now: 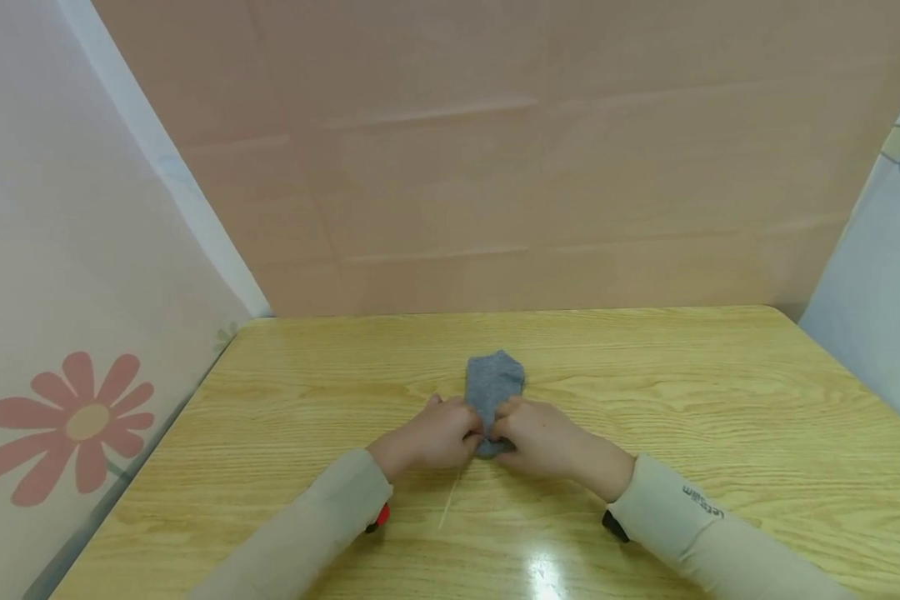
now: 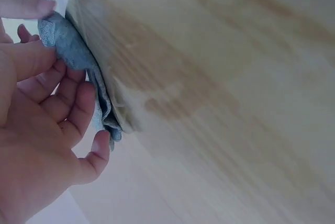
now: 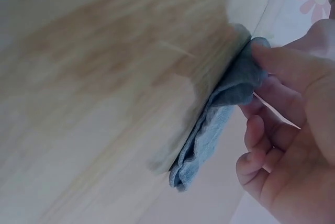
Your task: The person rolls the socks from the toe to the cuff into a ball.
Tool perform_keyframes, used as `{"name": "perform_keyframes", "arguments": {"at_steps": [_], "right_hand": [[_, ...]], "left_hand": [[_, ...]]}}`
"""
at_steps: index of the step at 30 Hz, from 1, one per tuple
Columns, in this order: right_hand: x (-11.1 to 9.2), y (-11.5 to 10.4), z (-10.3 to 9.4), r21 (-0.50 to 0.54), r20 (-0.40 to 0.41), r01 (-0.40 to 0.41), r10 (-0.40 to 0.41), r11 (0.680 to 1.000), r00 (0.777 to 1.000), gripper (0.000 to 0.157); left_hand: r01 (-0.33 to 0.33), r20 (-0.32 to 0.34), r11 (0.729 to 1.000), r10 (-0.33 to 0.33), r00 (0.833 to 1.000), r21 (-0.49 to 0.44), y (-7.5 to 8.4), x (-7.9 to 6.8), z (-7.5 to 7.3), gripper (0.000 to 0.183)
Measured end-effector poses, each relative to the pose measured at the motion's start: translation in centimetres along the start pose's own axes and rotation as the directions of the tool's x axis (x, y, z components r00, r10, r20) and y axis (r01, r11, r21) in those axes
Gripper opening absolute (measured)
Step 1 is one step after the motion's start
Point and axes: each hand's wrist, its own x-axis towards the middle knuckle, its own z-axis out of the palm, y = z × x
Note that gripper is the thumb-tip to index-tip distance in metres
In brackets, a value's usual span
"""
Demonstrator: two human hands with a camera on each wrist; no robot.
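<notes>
A small grey cloth (image 1: 493, 382), soft and folded in layers, lies lengthwise on the wooden table in front of the person. My left hand (image 1: 444, 432) pinches its near end from the left. In the left wrist view, thumb and forefinger hold the bunched edge of the cloth (image 2: 73, 46), and the other fingers curl loosely beneath. From the right side, my right hand (image 1: 542, 435) grips the same near end. The right wrist view has the thumb on the top of the cloth (image 3: 238, 80), with the lower fingers curled under and beside it. The cloth's far end spreads flat beyond both hands.
The wood-grain table (image 1: 682, 375) reaches back to a pinkish-brown sheet (image 1: 540, 167). A pale panel with a red flower (image 1: 86, 422) stands along the left, and another pale panel (image 1: 881, 308) along the right. A thin pale line (image 1: 449, 502) shows on the table below the left hand.
</notes>
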Motion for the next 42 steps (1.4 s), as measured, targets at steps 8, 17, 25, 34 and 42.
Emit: {"name": "perform_keyframes", "arguments": {"at_steps": [8, 17, 25, 34, 42], "right_hand": [[0.1, 0.37, 0.11, 0.07, 0.028, -0.035, 0.033, 0.997, 0.999, 0.006], [0.08, 0.49, -0.12, 0.137, 0.033, -0.11, 0.106, 0.984, 0.994, 0.01], [0.16, 0.07, 0.08, -0.101, -0.033, 0.001, -0.005, 0.995, 0.999, 0.014], [0.56, 0.25, 0.74, -0.205, -0.029, 0.027, -0.033, 0.978, 0.999, 0.012], [0.55, 0.49, 0.52, -0.142, 0.019, -0.026, 0.029, 0.99, 0.999, 0.009]], "left_hand": [[0.031, -0.024, 0.998, -0.032, 0.999, -0.049, 0.19, -0.23, -0.26, 0.007], [0.055, -0.052, 0.998, -0.055, 0.997, -0.015, 0.68, -0.29, -0.12, 0.019], [0.162, -0.035, 0.985, -0.164, 0.986, -0.06, 0.43, 0.25, -0.07, 0.009], [0.107, -0.106, 0.994, -0.105, 0.989, 0.016, 0.56, -0.04, 0.09, 0.01], [0.037, -0.136, 0.972, -0.005, 0.991, 0.232, 0.4, 0.35, 0.46, 0.015]]}}
